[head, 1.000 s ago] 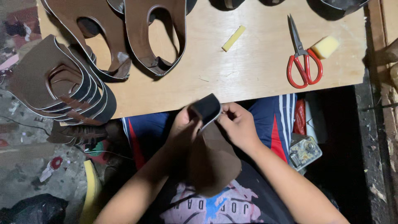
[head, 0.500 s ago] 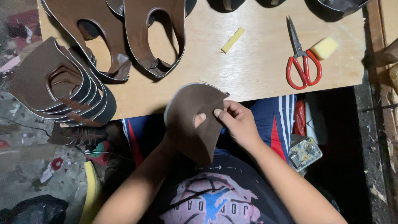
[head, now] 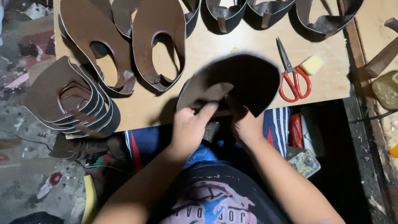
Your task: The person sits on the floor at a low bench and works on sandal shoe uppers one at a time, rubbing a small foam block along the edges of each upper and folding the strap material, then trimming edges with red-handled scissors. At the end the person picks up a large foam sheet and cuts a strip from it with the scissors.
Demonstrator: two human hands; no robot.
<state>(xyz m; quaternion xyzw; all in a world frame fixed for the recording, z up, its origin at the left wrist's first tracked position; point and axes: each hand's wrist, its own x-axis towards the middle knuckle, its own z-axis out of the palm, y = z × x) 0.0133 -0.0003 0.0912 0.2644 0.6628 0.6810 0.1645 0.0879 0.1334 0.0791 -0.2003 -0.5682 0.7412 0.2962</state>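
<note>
Both hands hold one brown leather shoe-upper piece (head: 244, 79) with a dark lining, raised over the front edge of the wooden table (head: 207, 49). My left hand (head: 188, 128) grips its lower left part, thumb on the brown flap. My right hand (head: 244, 122) pinches its lower middle from underneath. The piece is curved and blurred by motion.
Several flat brown uppers (head: 159, 41) lie on the table's left half, and a fanned stack (head: 70, 99) overhangs the left edge. More curved uppers (head: 265, 12) line the far edge. Red-handled scissors (head: 292, 76) and a yellow sponge (head: 311, 64) lie to the right.
The leather piece has been lifted from my lap up over the table edge and opened out wider. Both hands rose with it and the camera moved closer.
</note>
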